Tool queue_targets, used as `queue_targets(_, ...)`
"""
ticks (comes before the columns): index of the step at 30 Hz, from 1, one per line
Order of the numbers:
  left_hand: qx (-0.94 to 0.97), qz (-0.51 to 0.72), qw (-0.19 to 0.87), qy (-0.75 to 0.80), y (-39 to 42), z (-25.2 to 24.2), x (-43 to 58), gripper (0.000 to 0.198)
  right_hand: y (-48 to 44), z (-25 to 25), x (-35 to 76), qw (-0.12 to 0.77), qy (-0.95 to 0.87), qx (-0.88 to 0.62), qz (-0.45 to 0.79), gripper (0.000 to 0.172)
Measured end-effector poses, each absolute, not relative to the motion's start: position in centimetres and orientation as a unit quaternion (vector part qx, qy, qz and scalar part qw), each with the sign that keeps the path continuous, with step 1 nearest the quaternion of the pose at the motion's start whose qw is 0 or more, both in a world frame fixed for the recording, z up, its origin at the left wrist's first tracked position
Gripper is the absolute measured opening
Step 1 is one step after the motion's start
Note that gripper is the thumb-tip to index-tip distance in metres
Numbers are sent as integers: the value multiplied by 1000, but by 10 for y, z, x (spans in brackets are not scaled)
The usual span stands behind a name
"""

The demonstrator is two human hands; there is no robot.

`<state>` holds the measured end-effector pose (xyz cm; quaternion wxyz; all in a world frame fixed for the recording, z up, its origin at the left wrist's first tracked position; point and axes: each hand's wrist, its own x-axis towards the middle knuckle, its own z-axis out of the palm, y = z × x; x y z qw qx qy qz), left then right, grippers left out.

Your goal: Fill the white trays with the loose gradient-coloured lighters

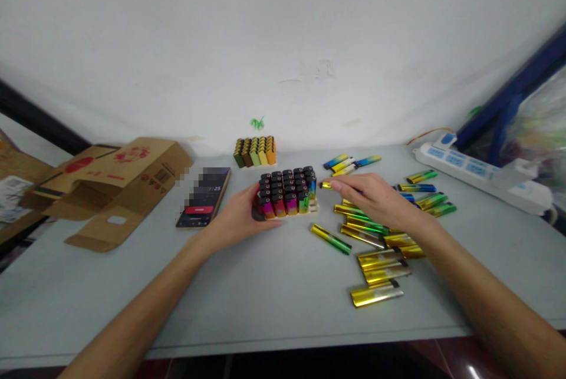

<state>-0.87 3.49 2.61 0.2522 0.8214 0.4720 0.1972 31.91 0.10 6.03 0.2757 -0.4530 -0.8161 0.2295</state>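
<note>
Looking down over the desk (265, 284), I see a pale tray (315, 207) near the middle, packed with upright black-capped lighters (287, 187) in tight rows, their bodies pink, orange, green and blue along the near side. My left hand (241, 214) is curled around the tray's left end, gripping it. My right hand (371, 199) sits just right of the tray, fingers closed on a yellow-tipped lighter (326, 185) whose end pokes out toward the tray's right side. Under and around that hand lies a spread of loose lighters (380, 261), gold ones toward the near edge, green and blue ones toward the right edge, with one gold-green lighter (331, 239) lying apart, nearer the tray. By the far edge stands a smaller block of lighters (255, 151) against the wall, and a few blue-yellow lighters (351, 162) lie to its right. A phone (204, 196) lies just left of my left hand, beyond it an open cardboard box (115, 181) on its side; I cannot see its contents. A white power strip (477, 172) lies at the far right corner.
</note>
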Motion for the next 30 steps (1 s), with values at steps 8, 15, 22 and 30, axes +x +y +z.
queue_targets(8, 820, 196, 250, 476, 37, 23, -10, 77, 10, 54, 331, 390, -703, -517, 294, 47)
queue_targets(15, 811, 192, 263, 486, 36, 24, -9, 77, 13, 46, 323, 465, -608, -515, 386, 41)
queue_targets(22, 819, 197, 262, 470, 35, 25, -9, 76, 9, 41, 314, 411, -668, -432, 445, 43)
queue_targets(30, 823, 201, 257, 465, 37, 23, -10, 78, 4, 37, 297, 429, -568, -454, 536, 61)
